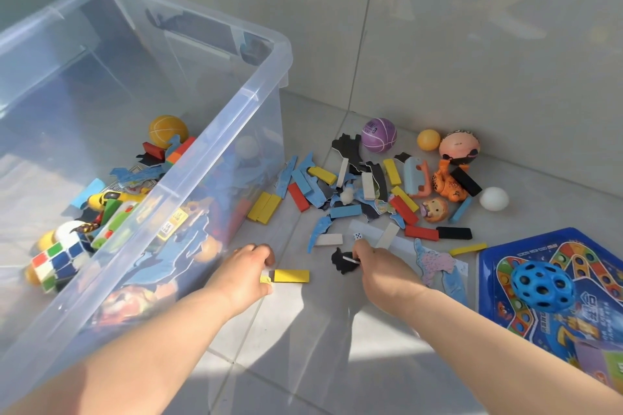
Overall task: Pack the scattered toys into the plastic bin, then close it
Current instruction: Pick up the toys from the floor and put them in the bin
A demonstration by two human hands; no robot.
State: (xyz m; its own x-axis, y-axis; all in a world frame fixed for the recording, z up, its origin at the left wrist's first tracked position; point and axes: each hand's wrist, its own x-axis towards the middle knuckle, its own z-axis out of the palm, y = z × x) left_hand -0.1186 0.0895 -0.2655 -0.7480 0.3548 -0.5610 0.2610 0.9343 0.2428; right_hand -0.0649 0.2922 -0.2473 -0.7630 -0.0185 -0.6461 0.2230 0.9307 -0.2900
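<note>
A clear plastic bin (263, 77) fills the left side and holds a cube puzzle (57, 263), a yellow ball (168, 131), blocks and puzzle pieces. My left hand (246, 271) lies beside the bin's near wall, fingers curled round the end of a yellow block (291, 276) on the floor. My right hand (377, 266) pinches a thin white piece (350, 259) over a black puzzle piece (344, 261). Scattered coloured blocks (344, 210) and puzzle pieces cover the floor beyond both hands.
Against the wall lie a purple ball (378, 135), an orange ball (428, 139), a pink round toy (459, 145) and a white ball (493, 199). An orange tiger figure (446, 184) is nearby. A blue game board (553, 283) with a blue holed ball (542, 286) sits at right.
</note>
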